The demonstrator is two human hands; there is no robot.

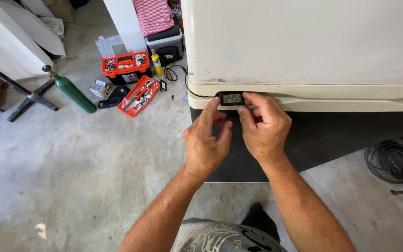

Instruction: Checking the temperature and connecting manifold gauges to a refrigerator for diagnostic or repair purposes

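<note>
We hold a small black digital display (232,98) against the lower front edge of a cream-white appliance (304,42). Our left hand (206,142) pinches the display's left end between thumb and forefinger; our right hand (264,126) grips its right end, fingers (253,99) closed on it. A black wire (193,88) runs from the display's left side. Well left of the display, on the concrete floor (71,154), lie an orange toolbox (126,65), an orange tray (138,95) and a green gas cylinder (73,92).
</note>
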